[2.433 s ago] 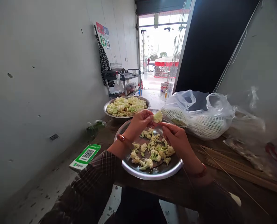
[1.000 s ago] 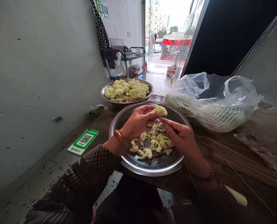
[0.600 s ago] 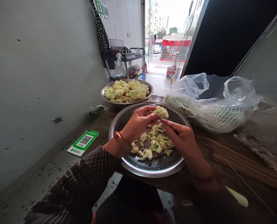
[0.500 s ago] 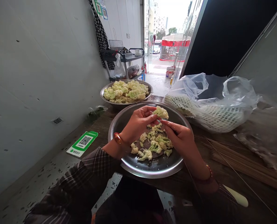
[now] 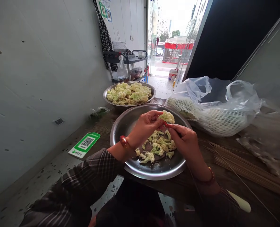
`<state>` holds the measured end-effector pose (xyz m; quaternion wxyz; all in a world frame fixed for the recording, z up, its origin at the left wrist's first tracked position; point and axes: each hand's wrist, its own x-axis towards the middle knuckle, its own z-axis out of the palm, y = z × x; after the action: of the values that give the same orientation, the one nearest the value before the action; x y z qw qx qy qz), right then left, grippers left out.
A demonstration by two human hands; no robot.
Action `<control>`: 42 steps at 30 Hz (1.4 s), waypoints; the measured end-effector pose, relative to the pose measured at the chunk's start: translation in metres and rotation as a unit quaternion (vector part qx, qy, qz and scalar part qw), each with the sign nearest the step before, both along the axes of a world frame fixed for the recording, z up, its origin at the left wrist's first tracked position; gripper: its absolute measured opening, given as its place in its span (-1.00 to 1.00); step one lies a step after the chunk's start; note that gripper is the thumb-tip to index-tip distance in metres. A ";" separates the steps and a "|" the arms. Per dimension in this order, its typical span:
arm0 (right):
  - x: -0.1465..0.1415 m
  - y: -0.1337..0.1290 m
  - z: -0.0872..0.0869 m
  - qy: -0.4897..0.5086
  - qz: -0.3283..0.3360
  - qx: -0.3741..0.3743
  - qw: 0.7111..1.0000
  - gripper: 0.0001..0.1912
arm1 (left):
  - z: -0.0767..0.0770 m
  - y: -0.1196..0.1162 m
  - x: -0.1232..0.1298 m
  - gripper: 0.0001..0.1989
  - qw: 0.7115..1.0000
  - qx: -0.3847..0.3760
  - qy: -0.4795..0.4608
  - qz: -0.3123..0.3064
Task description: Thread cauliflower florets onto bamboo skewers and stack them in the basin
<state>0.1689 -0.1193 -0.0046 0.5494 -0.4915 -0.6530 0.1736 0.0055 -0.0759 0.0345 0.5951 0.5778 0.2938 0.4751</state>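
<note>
Above a wide steel basin [image 5: 121, 160], my left hand [image 5: 148, 126] holds a pale cauliflower floret [image 5: 167, 117] at its stem side, fingers closed. My right hand [image 5: 185, 140] is close against it on the right, thumb and fingers pinched together near the floret's base. What the right fingers grip is too small to make out; a thin stick seems to run down below that hand. Several cut cauliflower florets [image 5: 157, 148] lie in the basin under both hands.
Behind stands a second bowl [image 5: 111, 102] heaped with cauliflower [image 5: 128, 92]. Plastic bags with net-wrapped contents [image 5: 225, 118] lie at the right, near thin wooden sticks [image 5: 243, 164] and a pale handle [image 5: 241, 201]. A green QR card [image 5: 85, 145] is at the left.
Both hands and the held floret have shifted slightly right and down. Another floret in the basin now shows upright below the hands. The view has moved a little.
</note>
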 end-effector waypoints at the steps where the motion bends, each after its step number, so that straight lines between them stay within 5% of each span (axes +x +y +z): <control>1: 0.000 0.000 0.001 0.005 0.002 -0.009 1.000 -0.78 | 0.000 0.001 -0.001 -0.59 1.000 -0.001 -0.004 -0.007; 7: 0.000 -0.001 0.005 0.032 0.006 -0.039 0.999 -0.73 | 0.000 0.005 -0.007 -0.52 0.999 -0.030 -0.016 -0.017; 15: -0.001 -0.001 0.000 0.019 0.028 -0.029 0.999 -0.75 | 0.006 -0.001 -0.009 -0.54 0.994 0.016 0.099 -0.039; 22: 0.000 -0.007 0.001 0.047 0.127 -0.121 0.983 -0.58 | 0.006 0.004 -0.014 -0.55 0.996 0.024 0.088 0.022; 30: 0.003 -0.008 0.001 0.011 0.020 -0.042 0.999 -0.72 | 0.010 0.004 -0.017 -0.59 0.993 0.038 0.110 0.032; 42: 0.011 -0.010 0.003 -0.005 0.024 -0.012 1.000 -0.79 | 0.018 0.000 -0.024 -0.57 0.986 0.061 0.155 -0.015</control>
<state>0.1800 -0.1288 -0.0013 0.5360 -0.4832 -0.6652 0.1918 -0.0186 -0.0757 0.0525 0.5127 0.6844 0.3442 0.3877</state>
